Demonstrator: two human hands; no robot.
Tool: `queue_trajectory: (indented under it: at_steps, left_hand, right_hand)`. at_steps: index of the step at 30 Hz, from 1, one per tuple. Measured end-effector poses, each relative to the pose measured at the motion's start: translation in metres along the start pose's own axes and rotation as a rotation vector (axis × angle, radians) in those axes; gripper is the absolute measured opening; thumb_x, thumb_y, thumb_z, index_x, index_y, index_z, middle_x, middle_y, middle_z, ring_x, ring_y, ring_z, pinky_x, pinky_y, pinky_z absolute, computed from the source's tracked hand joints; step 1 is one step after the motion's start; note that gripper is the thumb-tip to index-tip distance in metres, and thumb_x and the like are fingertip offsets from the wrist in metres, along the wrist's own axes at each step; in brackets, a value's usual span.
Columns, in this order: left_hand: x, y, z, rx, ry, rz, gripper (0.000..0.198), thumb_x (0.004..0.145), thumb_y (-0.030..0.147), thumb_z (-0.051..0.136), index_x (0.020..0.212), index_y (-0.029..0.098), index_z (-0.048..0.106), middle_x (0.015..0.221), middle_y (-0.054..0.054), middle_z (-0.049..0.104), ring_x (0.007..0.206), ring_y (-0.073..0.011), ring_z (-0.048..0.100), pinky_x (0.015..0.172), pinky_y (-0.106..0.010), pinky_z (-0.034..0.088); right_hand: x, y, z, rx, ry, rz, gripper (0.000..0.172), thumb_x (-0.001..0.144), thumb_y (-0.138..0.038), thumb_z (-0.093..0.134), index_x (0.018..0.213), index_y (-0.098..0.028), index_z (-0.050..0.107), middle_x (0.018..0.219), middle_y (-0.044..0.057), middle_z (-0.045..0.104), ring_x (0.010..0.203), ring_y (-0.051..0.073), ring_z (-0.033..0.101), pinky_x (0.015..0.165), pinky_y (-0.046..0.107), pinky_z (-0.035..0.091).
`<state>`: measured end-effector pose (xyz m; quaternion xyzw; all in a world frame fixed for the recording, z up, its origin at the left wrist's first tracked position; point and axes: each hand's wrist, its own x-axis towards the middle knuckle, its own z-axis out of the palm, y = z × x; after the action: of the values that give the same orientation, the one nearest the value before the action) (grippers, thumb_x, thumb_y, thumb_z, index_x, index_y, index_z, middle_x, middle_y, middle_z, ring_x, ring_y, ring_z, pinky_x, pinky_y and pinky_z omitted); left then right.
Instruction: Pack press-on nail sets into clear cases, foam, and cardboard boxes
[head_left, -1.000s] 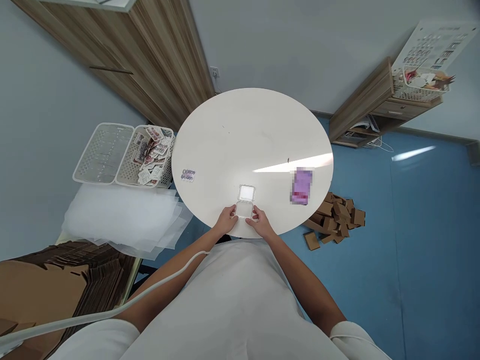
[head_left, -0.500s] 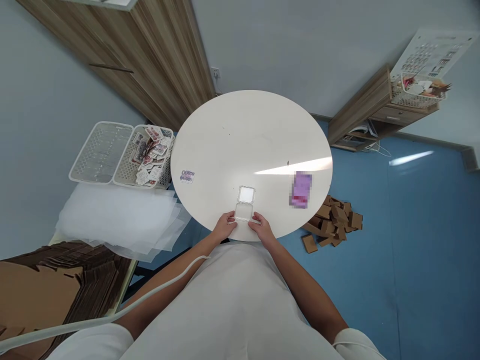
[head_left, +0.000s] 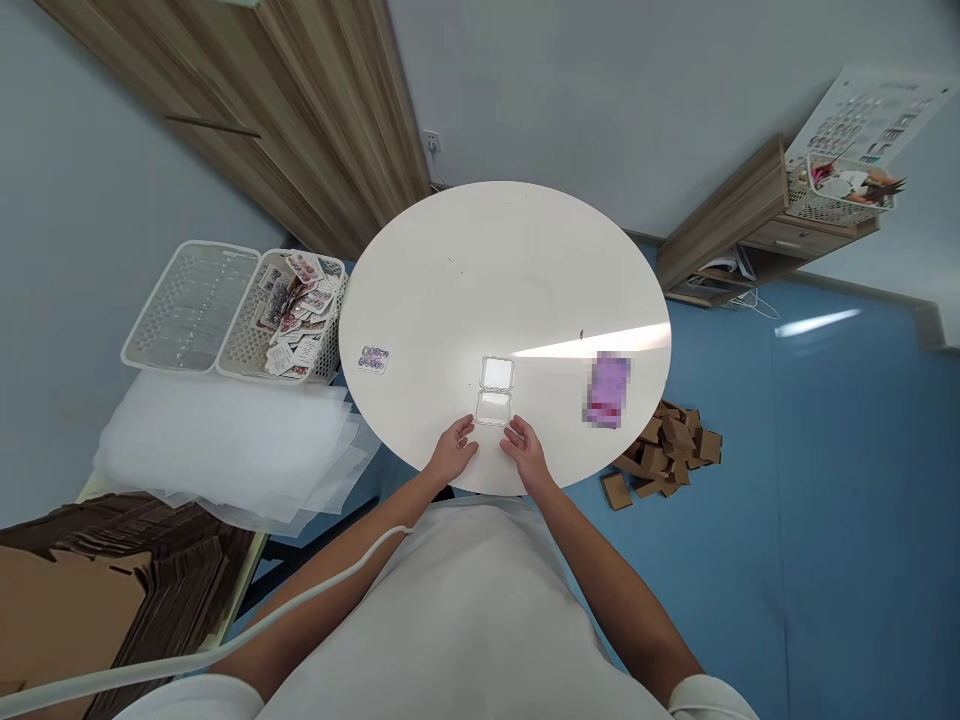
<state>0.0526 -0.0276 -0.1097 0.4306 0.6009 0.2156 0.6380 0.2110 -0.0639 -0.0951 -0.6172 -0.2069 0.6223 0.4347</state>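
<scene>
A small clear plastic case (head_left: 493, 408) lies unfolded on the white round table (head_left: 495, 260), its two halves hinged together and the far half bright white. Just off its near left corner rests my left hand (head_left: 454, 449), fingers apart and holding nothing. My right hand (head_left: 526, 452) is at the near right corner, also with fingers apart and nothing gripped; whether a fingertip touches the case I cannot tell. Farther left on the table is a small card with purple pictures (head_left: 373, 360). To the right lies a purple item (head_left: 608, 390), blurred into blocks.
Left of the table, one white basket (head_left: 337, 330) holds many printed cards; another basket (head_left: 131, 345) holds clear plastic pieces. Translucent sheets (head_left: 217, 440) and stacked flat cardboard (head_left: 67, 600) lie nearer me. Brown small boxes (head_left: 675, 440) are heaped on the floor at right.
The clear case has moved slightly away from me across the table. Both hands have come off its sides and their fingers have opened.
</scene>
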Motion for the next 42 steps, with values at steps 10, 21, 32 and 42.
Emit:
queue_trajectory:
  at_steps: [10, 21, 32, 42]
  left_hand:
    - [-0.022, -0.027, -0.078, 0.095, -0.025, 0.032, 0.04, 0.072, 0.03, 0.052, 0.109, 0.013, 0.053, 0.104, -0.011, 0.061, 0.09, -0.0178, 0.058, 0.084, -0.036, 0.045]
    - [0.029, 0.03, -0.213, 0.665, 0.162, 0.208, 0.044, 0.075, 0.028, 0.049, 0.117, 0.016, 0.046, 0.106, -0.008, 0.055, 0.086, -0.0193, 0.055, 0.077, -0.032, 0.045]
    - [0.1, 0.062, -0.235, 0.938, -0.003, 0.162, 0.07, 0.068, 0.022, 0.061, 0.13, 0.023, 0.028, 0.112, -0.008, 0.041, 0.091, -0.0221, 0.053, 0.072, -0.028, 0.042]
    - [0.102, 0.052, -0.233, 0.895, 0.016, 0.311, 0.059, 0.067, 0.015, 0.06, 0.121, 0.022, 0.038, 0.105, -0.007, 0.044, 0.091, -0.0221, 0.052, 0.072, -0.03, 0.042]
  right_hand:
    - [-0.019, 0.02, 0.009, -0.356, 0.19, 0.05, 0.042, 0.067, -0.034, 0.055, 0.106, -0.019, 0.053, 0.097, 0.006, 0.056, 0.074, 0.013, 0.054, 0.071, 0.03, 0.047]
    - [0.007, 0.006, 0.123, -0.844, -0.206, -0.13, 0.03, 0.075, -0.028, 0.047, 0.103, -0.021, 0.054, 0.092, 0.003, 0.057, 0.07, 0.013, 0.052, 0.069, 0.031, 0.045]
    - [0.106, -0.025, 0.219, -1.079, -0.146, -0.315, 0.068, 0.068, -0.031, 0.062, 0.127, -0.024, 0.029, 0.118, 0.008, 0.037, 0.109, 0.023, 0.04, 0.09, 0.038, 0.039]
    - [0.125, -0.014, 0.232, -1.15, -0.011, -0.245, 0.067, 0.07, -0.025, 0.058, 0.129, -0.028, 0.025, 0.113, 0.007, 0.035, 0.103, 0.022, 0.042, 0.08, 0.035, 0.042]
